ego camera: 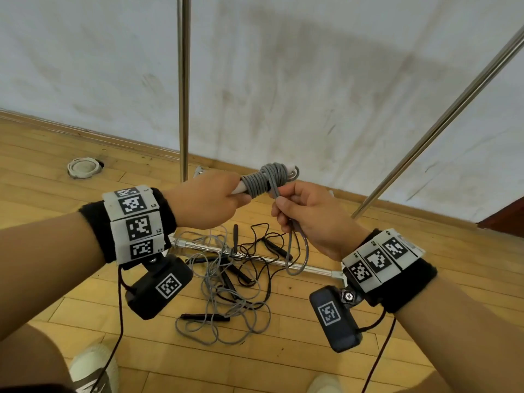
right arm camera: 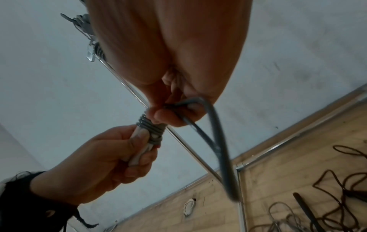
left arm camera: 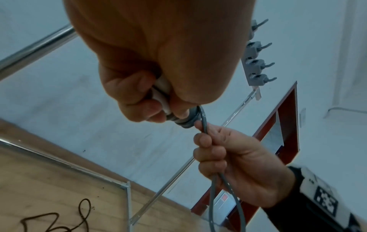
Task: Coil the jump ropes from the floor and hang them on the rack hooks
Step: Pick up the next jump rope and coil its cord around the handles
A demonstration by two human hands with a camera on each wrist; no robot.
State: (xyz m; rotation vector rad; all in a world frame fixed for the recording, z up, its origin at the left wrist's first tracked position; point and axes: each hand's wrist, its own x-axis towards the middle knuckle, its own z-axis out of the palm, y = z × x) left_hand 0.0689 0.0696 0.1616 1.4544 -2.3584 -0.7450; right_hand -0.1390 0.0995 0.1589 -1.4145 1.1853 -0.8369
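A grey jump rope [ego camera: 266,180] is wound in tight turns round its white handles [ego camera: 242,188]. My left hand [ego camera: 209,202] grips those handles at their near end, seen again in the right wrist view as white handles [right arm camera: 139,150] under grey turns [right arm camera: 151,127]. My right hand [ego camera: 309,214] pinches the rope's loose grey loop [ego camera: 297,251] just below the bundle; the loop [left arm camera: 224,196] hangs down from my fist. More ropes, grey [ego camera: 224,313] and black [ego camera: 261,251], lie tangled on the wood floor. Rack hooks [left arm camera: 258,62] show in the left wrist view.
Chrome rack poles stand ahead: an upright one [ego camera: 183,80] and a slanted one [ego camera: 442,120]. The rack's base bar [ego camera: 255,258] lies on the floor under the ropes. A round floor fitting [ego camera: 83,167] sits at left. White wall behind; my shoes [ego camera: 93,370] below.
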